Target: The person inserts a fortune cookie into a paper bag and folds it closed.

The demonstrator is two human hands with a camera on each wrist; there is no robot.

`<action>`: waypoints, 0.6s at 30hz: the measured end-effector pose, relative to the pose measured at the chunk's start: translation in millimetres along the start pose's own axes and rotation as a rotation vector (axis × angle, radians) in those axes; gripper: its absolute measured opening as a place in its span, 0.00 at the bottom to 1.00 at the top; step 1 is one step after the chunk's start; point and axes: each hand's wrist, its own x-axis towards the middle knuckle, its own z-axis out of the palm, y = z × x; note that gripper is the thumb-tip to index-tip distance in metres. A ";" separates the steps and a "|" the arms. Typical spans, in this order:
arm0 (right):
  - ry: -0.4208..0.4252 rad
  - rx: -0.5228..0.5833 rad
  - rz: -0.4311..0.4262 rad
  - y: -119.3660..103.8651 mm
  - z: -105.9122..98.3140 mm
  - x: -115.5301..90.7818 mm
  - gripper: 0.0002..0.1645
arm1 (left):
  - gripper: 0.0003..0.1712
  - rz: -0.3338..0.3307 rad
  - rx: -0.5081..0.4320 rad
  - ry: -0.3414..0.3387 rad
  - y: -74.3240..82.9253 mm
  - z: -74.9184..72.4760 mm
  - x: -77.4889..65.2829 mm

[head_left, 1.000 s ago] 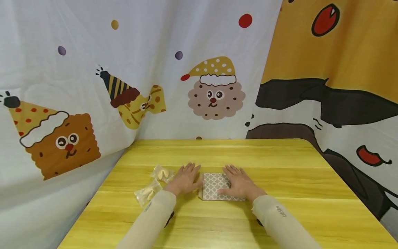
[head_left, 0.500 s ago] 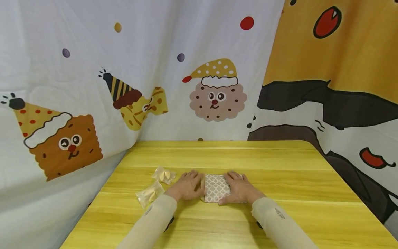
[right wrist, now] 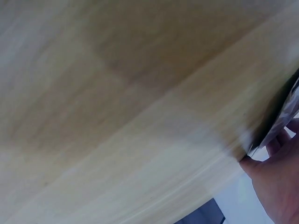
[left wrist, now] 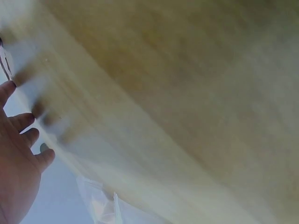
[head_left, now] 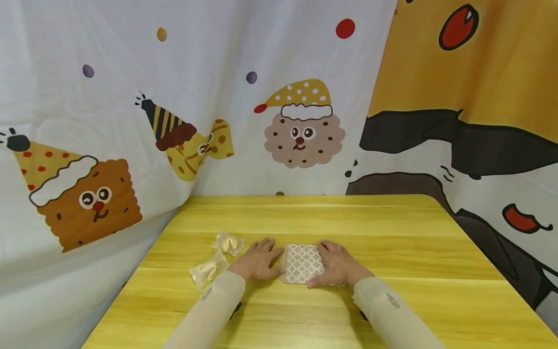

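A flat paper bag (head_left: 302,264) with a white-and-grey lattice print lies between both hands in the head view, its plain brown edge facing left. My right hand (head_left: 341,264) holds its right part, thumb at the near edge and fingers bent over the far edge. In the right wrist view, the thumb and fingers of the right hand (right wrist: 278,175) are at the edge of the bag (right wrist: 282,119). My left hand (head_left: 260,261) rests on the table with fingers spread, its thumb at the bag's brown edge. The left wrist view shows the left hand (left wrist: 18,158) with separated fingertips on the wood.
Two clear-wrapped fortune cookies lie left of my left hand: one (head_left: 228,244) farther back, one (head_left: 209,270) nearer. They sit on a yellow wood-grain table (head_left: 392,300). A curtain (head_left: 226,43) printed with cartoon biscuits hangs behind and beside it.
My right hand's fingers have gone from lying straight over the bag to bending at its far edge. My left hand came closer to the bag's brown edge, then drew slightly left.
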 end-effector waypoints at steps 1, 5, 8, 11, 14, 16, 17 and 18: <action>0.004 0.008 0.004 0.2 0.2 0.2 0.76 | 0.43 -0.001 -0.002 -0.001 -0.3 -0.1 0.2; 0.009 0.030 0.025 1.7 0.6 2.4 0.74 | 0.42 -0.001 -0.013 0.000 -1.6 -1.0 0.5; 0.007 0.047 0.035 2.5 0.3 4.3 0.73 | 0.42 -0.008 -0.015 0.000 -3.0 -0.4 0.4; 0.002 0.065 0.039 3.5 0.6 4.7 0.72 | 0.41 -0.019 -0.034 -0.005 -3.4 0.8 -0.2; -0.008 0.064 0.039 4.7 1.8 4.0 0.70 | 0.40 -0.021 -0.087 0.002 -1.9 1.3 -0.4; -0.010 0.060 0.036 5.0 2.7 3.5 0.69 | 0.40 -0.016 -0.124 0.015 0.2 -0.1 -0.2; -0.010 0.061 0.036 5.0 3.2 3.3 0.69 | 0.40 -0.012 -0.140 0.024 1.3 -0.8 0.1; -0.012 0.061 0.035 5.1 3.8 3.2 0.69 | 0.40 -0.006 -0.148 0.034 2.2 -1.6 0.5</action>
